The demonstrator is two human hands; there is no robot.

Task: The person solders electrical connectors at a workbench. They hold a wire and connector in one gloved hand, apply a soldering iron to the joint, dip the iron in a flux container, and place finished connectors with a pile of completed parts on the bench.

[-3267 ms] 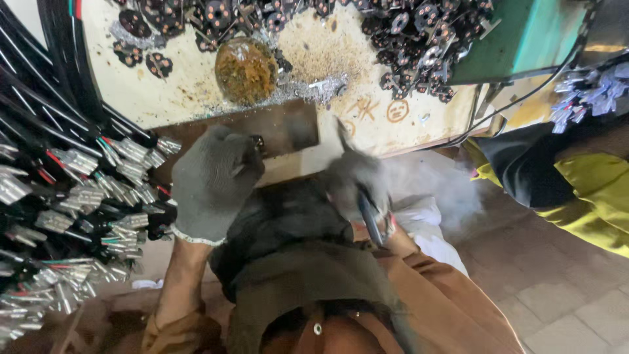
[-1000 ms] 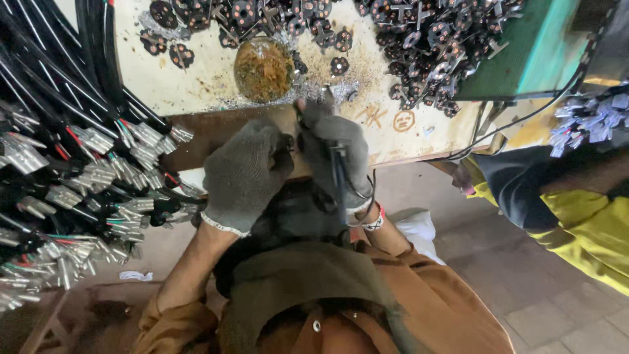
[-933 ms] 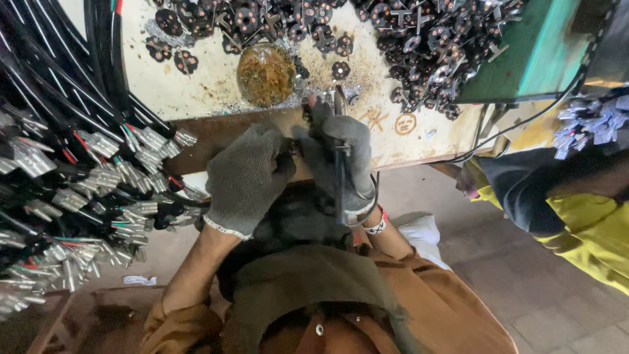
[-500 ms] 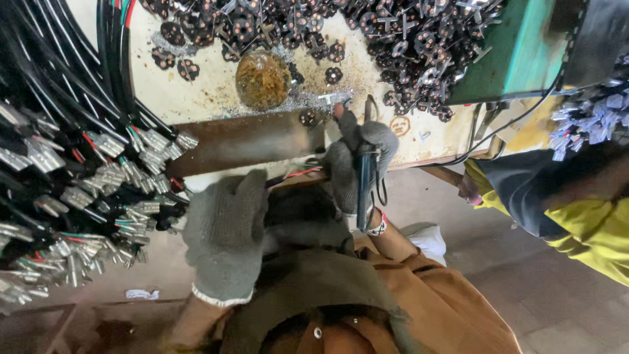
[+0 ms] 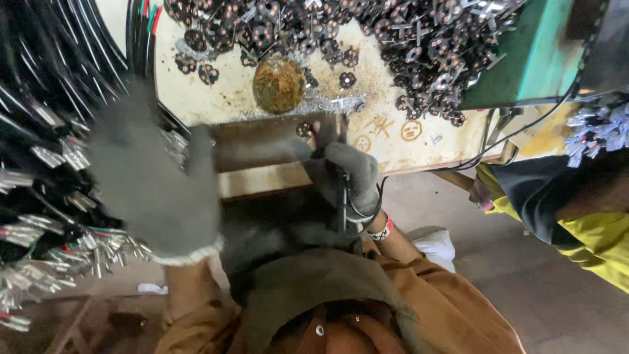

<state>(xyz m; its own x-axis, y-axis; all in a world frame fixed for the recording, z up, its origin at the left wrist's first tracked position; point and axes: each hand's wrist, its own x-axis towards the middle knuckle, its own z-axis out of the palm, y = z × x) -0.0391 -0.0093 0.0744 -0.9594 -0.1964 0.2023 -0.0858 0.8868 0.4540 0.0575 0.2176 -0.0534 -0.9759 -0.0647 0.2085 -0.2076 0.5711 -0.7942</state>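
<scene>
The right hand point(image 5: 347, 177), gloved, is clamped on a black cable point(image 5: 341, 203) at the bench edge point(image 5: 262, 141). The left hand point(image 5: 147, 177), fingers spread and holding nothing, has swung away from it, up toward the wire bundles point(image 5: 46, 196) beside it.

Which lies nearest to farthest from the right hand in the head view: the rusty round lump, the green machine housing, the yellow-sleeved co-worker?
From the right hand:
1. Rusty round lump, just up-left on the bench.
2. Green machine housing, upper right.
3. Yellow-sleeved co-worker, far right edge.
</scene>
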